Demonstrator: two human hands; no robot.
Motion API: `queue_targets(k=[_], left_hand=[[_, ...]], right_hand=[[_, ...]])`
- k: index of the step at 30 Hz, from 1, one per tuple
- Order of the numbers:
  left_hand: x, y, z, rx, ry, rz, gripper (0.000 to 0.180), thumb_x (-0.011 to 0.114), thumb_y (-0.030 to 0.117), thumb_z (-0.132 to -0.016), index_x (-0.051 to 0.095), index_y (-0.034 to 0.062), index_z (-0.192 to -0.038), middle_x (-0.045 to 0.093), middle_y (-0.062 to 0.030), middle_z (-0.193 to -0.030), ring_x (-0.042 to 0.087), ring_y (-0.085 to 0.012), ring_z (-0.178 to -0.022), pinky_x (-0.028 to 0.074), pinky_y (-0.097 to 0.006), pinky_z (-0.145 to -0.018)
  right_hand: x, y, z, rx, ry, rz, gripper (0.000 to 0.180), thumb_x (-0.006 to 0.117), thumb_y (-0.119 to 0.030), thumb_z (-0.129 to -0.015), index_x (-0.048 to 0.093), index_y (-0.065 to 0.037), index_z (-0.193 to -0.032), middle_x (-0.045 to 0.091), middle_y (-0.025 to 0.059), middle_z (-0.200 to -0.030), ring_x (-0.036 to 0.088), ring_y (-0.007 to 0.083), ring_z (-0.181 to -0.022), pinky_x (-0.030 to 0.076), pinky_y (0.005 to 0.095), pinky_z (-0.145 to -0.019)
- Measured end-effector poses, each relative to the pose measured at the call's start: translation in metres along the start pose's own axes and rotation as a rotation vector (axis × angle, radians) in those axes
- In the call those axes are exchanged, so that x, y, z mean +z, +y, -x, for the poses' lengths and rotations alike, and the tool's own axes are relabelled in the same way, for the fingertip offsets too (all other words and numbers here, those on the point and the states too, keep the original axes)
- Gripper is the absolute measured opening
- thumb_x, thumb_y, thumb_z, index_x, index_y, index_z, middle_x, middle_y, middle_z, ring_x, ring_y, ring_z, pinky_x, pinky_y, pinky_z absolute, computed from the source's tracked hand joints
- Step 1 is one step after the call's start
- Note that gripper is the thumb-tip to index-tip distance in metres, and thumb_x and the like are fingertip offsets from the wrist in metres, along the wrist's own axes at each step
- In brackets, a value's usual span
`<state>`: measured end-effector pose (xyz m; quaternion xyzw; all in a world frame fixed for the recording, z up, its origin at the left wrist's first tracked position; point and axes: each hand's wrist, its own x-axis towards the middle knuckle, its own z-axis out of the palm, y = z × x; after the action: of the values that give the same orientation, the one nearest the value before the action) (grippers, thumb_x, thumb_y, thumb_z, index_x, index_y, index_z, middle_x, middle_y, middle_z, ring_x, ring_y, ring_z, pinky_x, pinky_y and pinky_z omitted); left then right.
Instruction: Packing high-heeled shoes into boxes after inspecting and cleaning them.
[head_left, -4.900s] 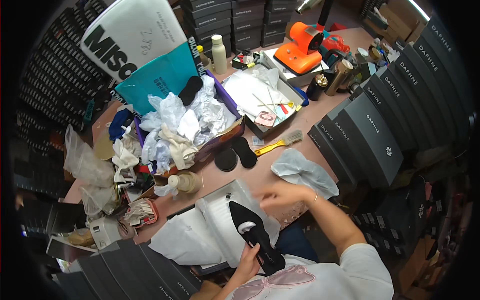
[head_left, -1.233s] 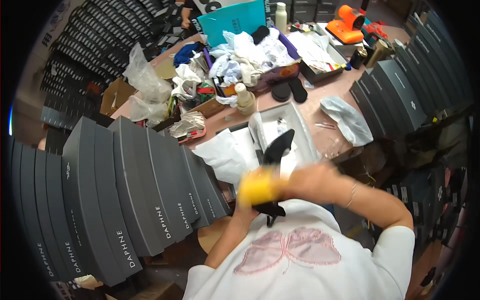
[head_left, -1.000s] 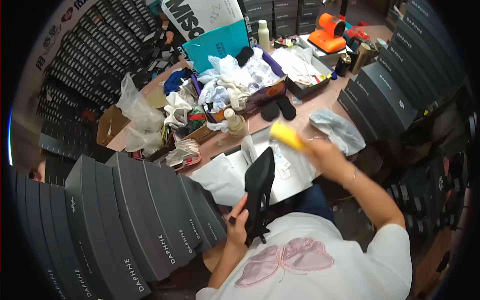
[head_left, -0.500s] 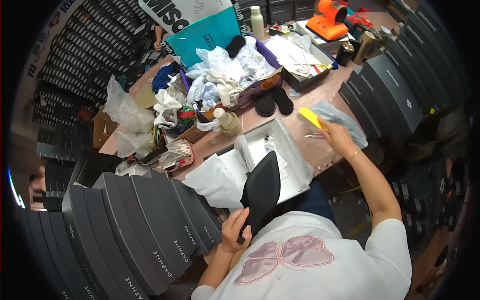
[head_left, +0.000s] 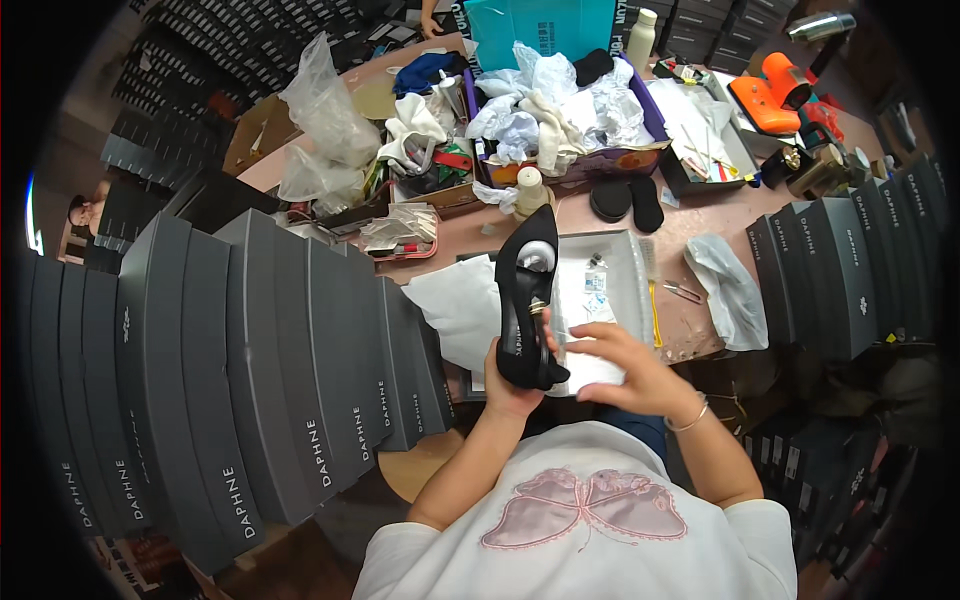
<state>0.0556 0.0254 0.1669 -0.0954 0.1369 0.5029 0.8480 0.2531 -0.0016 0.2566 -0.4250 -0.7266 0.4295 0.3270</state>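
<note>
A black pointed shoe point(head_left: 520, 268) is held upright, toe upward, in my left hand point(head_left: 511, 388), which grips it around the heel end. Its opening faces me, showing a dark insole and a pale wad of filling inside the front. My right hand point(head_left: 637, 372) hovers just right of the shoe, fingers spread and holding nothing. Beneath both hands lies an open shoe box point(head_left: 640, 262) with white lining, a small packet point(head_left: 597, 280) and paper in it. White tissue paper point(head_left: 455, 305) spreads out to the left. A yellow-handled brush point(head_left: 656, 315) rests by the box's right side.
Stacked dark shoe boxes point(head_left: 275, 370) wall off the left; more boxes point(head_left: 825, 270) stand at right. Farther back are a purple carton point(head_left: 640, 150) of crumpled paper, a pale bottle point(head_left: 532, 192), black sponges point(head_left: 647, 205) and an orange tape dispenser point(head_left: 770, 98). A plastic bag point(head_left: 728, 290) lies right.
My right hand has put down the yellow-handled brush and moved left toward the shoe. The shoe has turned from its sole to its open side. The view has shifted too.
</note>
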Motion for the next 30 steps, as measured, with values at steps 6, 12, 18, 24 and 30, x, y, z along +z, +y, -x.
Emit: queue_targets(k=[6,12,18,24,30], left_hand=[[-0.005,-0.042,0.001,-0.064,0.058,-0.144,0.055,0.048,0.038,-0.09,0.047,0.0034,-0.133,0.058,-0.0118,-0.122,0.057,-0.0249,-0.111,0.047,-0.036,-0.094],[-0.045,-0.053,0.017,-0.797,0.465,-0.389,0.081,0.037,0.067,-0.088,0.046,-0.0044,-0.126,0.053,-0.0194,-0.126,0.05,-0.0323,-0.119,0.036,-0.048,-0.103],[-0.017,-0.008,0.068,-0.277,0.041,-1.55,0.06,0.052,0.043,-0.092,0.047,-0.0033,-0.131,0.052,-0.0231,-0.127,0.046,-0.0356,-0.123,0.036,-0.043,-0.104],[0.024,-0.018,0.034,0.537,-0.708,-2.388,0.049,0.068,0.016,-0.081,0.054,0.0045,-0.126,0.056,-0.0185,-0.12,0.047,-0.0361,-0.12,0.034,-0.048,-0.103],[-0.039,-0.023,0.036,0.359,-0.578,-2.287,0.027,0.069,0.017,-0.08,0.065,0.0031,-0.102,0.065,-0.0135,-0.093,0.059,-0.0333,-0.092,0.039,-0.048,-0.096]], right_hand=[[0.034,-0.028,0.015,0.044,0.217,0.174,0.04,0.076,-0.018,-0.075,0.061,-0.004,-0.109,0.053,0.0154,-0.114,0.055,0.0327,-0.104,0.047,0.0367,-0.086],[0.016,0.021,0.036,0.279,0.09,0.206,0.027,0.067,-0.013,-0.084,0.058,0.001,-0.105,0.054,0.0155,-0.102,0.058,0.0291,-0.089,0.048,0.0345,-0.075],[0.026,0.047,0.075,0.3,0.189,0.135,0.029,0.066,-0.016,-0.084,0.057,0.002,-0.104,0.055,0.0159,-0.097,0.059,0.0339,-0.085,0.048,0.0377,-0.075],[0.034,0.046,0.074,0.227,0.019,0.243,0.026,0.066,-0.016,-0.084,0.057,0.001,-0.102,0.057,0.0156,-0.096,0.059,0.0364,-0.085,0.048,0.0404,-0.074],[0.059,0.044,0.092,0.334,0.258,0.256,0.027,0.071,-0.016,-0.08,0.057,-0.001,-0.097,0.058,0.0136,-0.089,0.061,0.0308,-0.076,0.049,0.0381,-0.067]])
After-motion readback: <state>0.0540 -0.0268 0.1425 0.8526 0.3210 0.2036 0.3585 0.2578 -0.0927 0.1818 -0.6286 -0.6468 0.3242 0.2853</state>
